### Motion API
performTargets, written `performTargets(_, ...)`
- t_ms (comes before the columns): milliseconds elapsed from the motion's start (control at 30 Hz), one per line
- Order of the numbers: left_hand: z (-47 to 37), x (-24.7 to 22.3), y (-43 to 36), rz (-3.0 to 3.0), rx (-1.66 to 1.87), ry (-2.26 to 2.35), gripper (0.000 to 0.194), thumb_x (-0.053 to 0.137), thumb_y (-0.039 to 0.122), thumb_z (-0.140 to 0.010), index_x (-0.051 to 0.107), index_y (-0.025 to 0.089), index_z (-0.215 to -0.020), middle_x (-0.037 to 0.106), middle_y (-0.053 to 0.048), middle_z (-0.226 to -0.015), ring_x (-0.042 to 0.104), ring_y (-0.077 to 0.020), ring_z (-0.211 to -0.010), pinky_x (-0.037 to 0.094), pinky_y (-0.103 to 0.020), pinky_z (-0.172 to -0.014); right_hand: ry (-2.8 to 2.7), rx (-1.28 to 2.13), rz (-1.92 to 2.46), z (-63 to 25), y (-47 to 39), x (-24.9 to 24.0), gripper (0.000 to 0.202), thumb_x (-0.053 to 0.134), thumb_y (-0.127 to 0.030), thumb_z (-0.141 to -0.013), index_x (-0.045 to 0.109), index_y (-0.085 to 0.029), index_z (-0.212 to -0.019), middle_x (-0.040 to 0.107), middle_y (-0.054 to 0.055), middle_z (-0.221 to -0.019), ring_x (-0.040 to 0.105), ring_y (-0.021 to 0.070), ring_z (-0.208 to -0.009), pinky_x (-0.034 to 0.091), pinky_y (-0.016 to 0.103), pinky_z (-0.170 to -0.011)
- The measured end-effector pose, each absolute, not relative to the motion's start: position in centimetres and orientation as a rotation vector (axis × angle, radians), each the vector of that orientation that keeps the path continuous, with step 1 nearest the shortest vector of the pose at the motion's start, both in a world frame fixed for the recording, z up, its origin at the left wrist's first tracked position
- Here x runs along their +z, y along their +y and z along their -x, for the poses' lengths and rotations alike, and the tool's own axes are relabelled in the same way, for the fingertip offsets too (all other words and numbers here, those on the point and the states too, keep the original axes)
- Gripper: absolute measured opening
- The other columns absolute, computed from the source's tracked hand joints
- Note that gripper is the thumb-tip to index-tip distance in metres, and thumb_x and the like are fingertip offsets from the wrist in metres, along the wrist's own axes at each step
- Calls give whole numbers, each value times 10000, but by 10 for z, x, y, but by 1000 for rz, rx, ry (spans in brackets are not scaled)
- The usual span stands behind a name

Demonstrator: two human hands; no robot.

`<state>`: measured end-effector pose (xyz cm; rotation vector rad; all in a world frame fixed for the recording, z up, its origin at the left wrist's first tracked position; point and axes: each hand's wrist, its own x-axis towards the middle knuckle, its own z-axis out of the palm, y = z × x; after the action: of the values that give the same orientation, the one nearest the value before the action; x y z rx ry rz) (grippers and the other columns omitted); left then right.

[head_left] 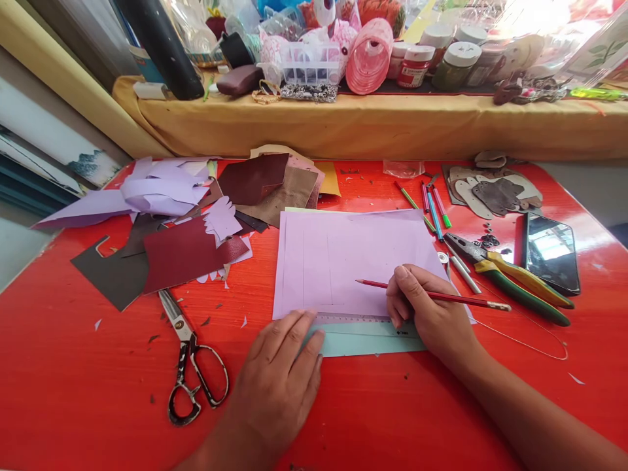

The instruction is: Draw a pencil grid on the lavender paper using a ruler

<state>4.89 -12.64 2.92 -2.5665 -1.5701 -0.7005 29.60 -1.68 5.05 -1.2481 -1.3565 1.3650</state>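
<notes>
Pinching slim red pencil, right fingers over smooth rectangular lilac paper.

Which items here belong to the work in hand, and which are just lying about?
Likely in use: pencil in right hand; purple paper beneath it; ruler and blue sheet at left hand.

Seemingly lying about: scissors, pliers, phone, markers, leather pieces, jars.

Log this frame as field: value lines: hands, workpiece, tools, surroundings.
left side: left hand, palm down near the sheet's lower left corner
right side: right hand, holding a red pencil over the sheet
workpiece: lilac sheet, thin drawn lines on its left half
guide: clear ruler along the sheet's near edge
cutter: scissors, handles toward the person
right of sheet: pliers, phone
surface: red table
</notes>
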Motion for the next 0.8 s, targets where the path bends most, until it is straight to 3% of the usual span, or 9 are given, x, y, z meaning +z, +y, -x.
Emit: performTargets(800,-50,27,-130,2584,-637,-1544,335,477,126,-1117,716,117,-1351,749,-136,-1400,664,-320,-1328,510,-477,-1136,-1374,1363,1265,-294,-16,53,554,689,-669,-1038,672,-212,-726,485,-54,-499,559,129,-438,435,262,-486)
